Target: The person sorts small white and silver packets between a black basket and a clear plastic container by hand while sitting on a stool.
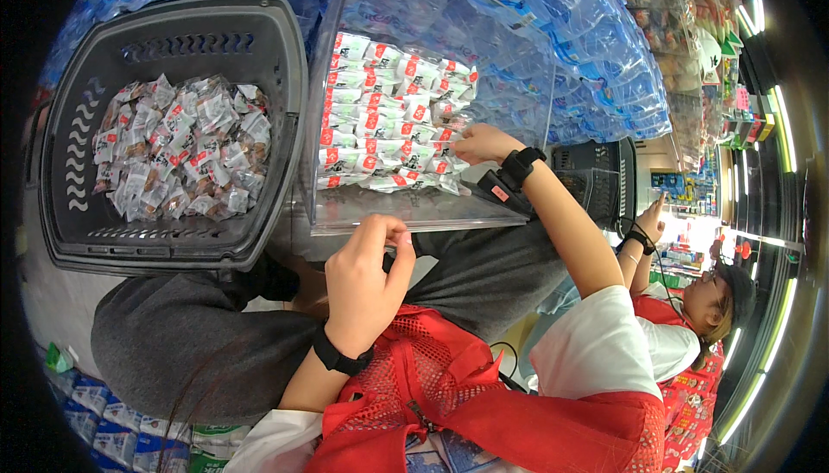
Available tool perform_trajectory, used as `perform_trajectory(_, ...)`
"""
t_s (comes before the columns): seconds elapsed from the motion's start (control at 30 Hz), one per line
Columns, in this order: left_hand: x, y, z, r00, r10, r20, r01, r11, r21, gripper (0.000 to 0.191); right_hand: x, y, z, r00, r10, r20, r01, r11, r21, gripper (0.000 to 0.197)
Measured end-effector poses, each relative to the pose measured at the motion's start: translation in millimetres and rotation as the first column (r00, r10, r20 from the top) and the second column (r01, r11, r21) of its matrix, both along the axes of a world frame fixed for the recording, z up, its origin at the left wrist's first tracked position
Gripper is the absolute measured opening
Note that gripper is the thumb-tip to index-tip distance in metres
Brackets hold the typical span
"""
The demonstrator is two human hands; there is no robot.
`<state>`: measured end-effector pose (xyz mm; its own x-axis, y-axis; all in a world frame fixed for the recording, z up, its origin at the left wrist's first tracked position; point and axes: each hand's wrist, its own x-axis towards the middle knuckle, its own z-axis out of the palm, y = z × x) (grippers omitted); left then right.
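Note:
Rows of small white-and-red wrapped packets [382,117] line one side of a clear plastic box [414,219]. My right hand [486,144] reaches over the box, its fingers closed on the end of a packet at the rows' right edge. Close to the box's near edge is my left hand [370,279], with its fingers curled and thumb near the forefinger; whether it holds something small is unclear. To the left, a dark grey plastic basket [295,123] holds a loose pile of similar wrapped packets [188,149]. Both wrists wear black bands.
Shrink-wrapped bottle packs [583,52] are stacked behind the box. Another dark basket [602,169] stands beyond my right arm. A person in a red vest [660,311] is close on the right, one hand raised. My bent legs lie below the baskets; blue-and-white packages [116,434] are at lower left.

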<state>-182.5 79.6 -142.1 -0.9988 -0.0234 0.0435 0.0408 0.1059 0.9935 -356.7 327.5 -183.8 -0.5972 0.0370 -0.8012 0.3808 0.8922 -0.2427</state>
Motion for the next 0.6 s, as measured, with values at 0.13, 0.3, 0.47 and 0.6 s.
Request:
perform_trajectory(0.13,-1.1,0.6,-0.6,1.000,0.002,0.004,-0.002,1.000,-0.001,0.006,3.1,-3.9,3.6,0.998,-0.042,0.045,0.039,0.998,0.055,0.061)
perform_trajectory(0.3,-0.4,-0.5,-0.4,1.000,0.005,0.021,-0.005,1.000,0.020,0.007,16.3,-23.6,13.4,0.923,-0.323,0.208,0.348,0.932,-0.100,0.077)
perform_trajectory(0.47,-0.6,-2.3,1.1,0.998,-0.039,0.055,0.037,0.999,0.039,0.008,6.2,0.5,-22.6,0.876,-0.370,0.310,0.456,0.846,-0.278,0.070)
perform_trajectory(0.6,-1.2,-2.2,1.8,0.996,-0.037,0.080,0.035,0.999,0.033,0.008,7.8,-10.5,-18.4,0.876,-0.420,0.237,0.475,0.835,-0.277,0.067)
